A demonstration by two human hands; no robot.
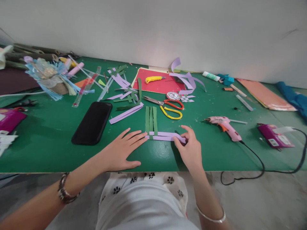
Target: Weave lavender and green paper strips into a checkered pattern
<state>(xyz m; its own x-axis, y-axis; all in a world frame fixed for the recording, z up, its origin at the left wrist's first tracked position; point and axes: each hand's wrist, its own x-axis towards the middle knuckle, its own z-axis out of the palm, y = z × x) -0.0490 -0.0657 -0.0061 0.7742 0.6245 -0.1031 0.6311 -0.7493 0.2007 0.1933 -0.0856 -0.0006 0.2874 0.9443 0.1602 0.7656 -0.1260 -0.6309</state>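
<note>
Several green paper strips (151,118) lie upright on the green table, side by side. Two purple paper strips (164,136) cross their lower ends and run to the right. My left hand (126,148) lies flat with its fingers spread, fingertips touching the left ends of the woven strips. Between thumb and fingers, my right hand (190,147) pinches the right end of a purple strip, which bends up slightly there. Just beyond the strips rest scissors (171,108) with one red and one yellow handle, their blades pointing left.
A black phone (92,123) lies left of my hands. To the right are a pink glue gun (224,126) with its cord and a purple box (275,135). Behind sit red paper (155,83), a yellow cutter (153,79) and loose purple strips (188,81).
</note>
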